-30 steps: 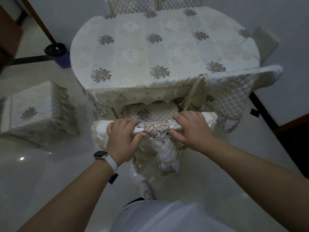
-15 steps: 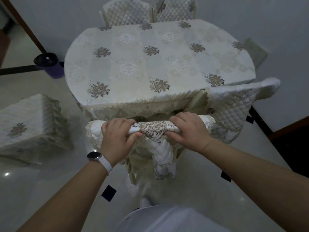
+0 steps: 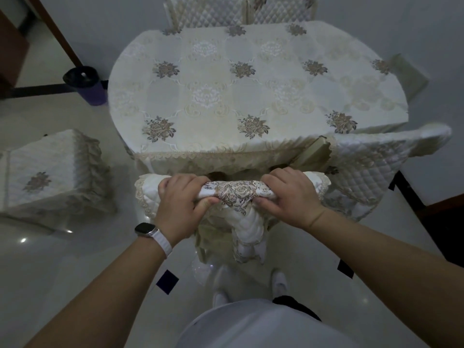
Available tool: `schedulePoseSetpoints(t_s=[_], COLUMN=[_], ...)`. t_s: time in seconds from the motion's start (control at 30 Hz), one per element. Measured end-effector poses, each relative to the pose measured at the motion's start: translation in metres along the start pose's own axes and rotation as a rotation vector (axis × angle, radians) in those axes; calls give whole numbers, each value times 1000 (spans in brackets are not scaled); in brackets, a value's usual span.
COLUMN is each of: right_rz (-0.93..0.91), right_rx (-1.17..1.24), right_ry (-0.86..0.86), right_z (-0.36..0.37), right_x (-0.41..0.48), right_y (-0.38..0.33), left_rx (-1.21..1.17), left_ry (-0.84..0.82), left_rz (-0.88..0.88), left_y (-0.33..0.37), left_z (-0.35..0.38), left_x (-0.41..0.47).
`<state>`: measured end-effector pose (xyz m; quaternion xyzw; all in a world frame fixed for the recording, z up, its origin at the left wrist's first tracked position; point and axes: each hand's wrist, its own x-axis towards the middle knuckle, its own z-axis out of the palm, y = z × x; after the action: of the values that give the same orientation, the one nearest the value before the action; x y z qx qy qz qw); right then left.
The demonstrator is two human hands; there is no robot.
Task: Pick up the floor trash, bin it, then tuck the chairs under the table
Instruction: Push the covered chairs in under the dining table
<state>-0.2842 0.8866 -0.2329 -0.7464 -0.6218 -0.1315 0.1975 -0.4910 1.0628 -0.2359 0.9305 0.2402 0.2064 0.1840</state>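
Note:
A chair (image 3: 234, 194) in a quilted white cover with a brown flower patch stands in front of me, its back top against the hanging edge of the tablecloth. My left hand (image 3: 182, 203) grips the left part of the chair's top rail. My right hand (image 3: 288, 197) grips the right part. The chair's seat is hidden under the oval table (image 3: 251, 96), which wears a cream floral cloth. A purple bin (image 3: 86, 85) with a black liner stands on the floor at the table's left end.
A covered chair (image 3: 50, 172) stands out on the floor to the left. Another covered chair (image 3: 376, 156) sits at the table's right corner. Two more chair backs (image 3: 238, 8) show beyond the far edge. Dark wooden furniture (image 3: 447, 222) is at the right.
The chair has slid forward under the table; its seat, visible earlier, is now hidden by the cloth. Both hands stay gripped on the top rail. I have stepped closer.

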Motion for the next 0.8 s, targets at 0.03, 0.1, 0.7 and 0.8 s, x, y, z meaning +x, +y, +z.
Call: schedulePoseSetpoints(t_s=[0.03, 0.1, 0.7, 0.8], right_rz=[-21, -52, -94, -81], right_rx=[3, 10, 30, 40], right_ry=[-15, -25, -140, -171], right_z=[2, 7, 28, 32], right_x=[-1, -4, 8, 12], right_y=[6, 17, 95, 99], left_rx=[-1, 4, 13, 14], left_ry=[-6, -15, -24, -37], left_rz=[-11, -27, -93, -94], left_y=[3, 8, 21, 17], left_z=[4, 12, 71, 77], left_x=[-2, -3, 37, 43])
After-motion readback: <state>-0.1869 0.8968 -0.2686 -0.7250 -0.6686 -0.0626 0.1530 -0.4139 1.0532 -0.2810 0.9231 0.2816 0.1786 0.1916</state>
